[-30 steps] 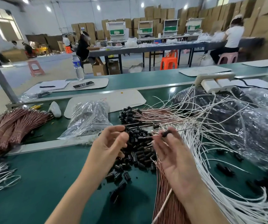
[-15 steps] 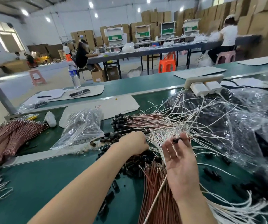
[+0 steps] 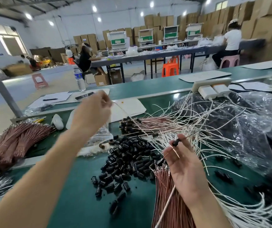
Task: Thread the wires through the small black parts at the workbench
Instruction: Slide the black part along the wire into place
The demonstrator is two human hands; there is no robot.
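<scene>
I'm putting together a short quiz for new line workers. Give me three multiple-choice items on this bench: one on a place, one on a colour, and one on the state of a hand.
1. Where is the pile of loose black parts?
A) on the bench, between the forearms
B) in a cardboard box
C) on a stool

2. What colour is the bench top?
A) red
B) yellow
C) green

3. What is the right hand doing?
A) lying flat
B) pinching a single black part
C) holding a bottle

Answers: 1 A, the pile sits on the bench surface between the arms. 2 C, the surface around the pile is green. 3 B, thumb and fingertips close on one part raised above the pile.
</scene>
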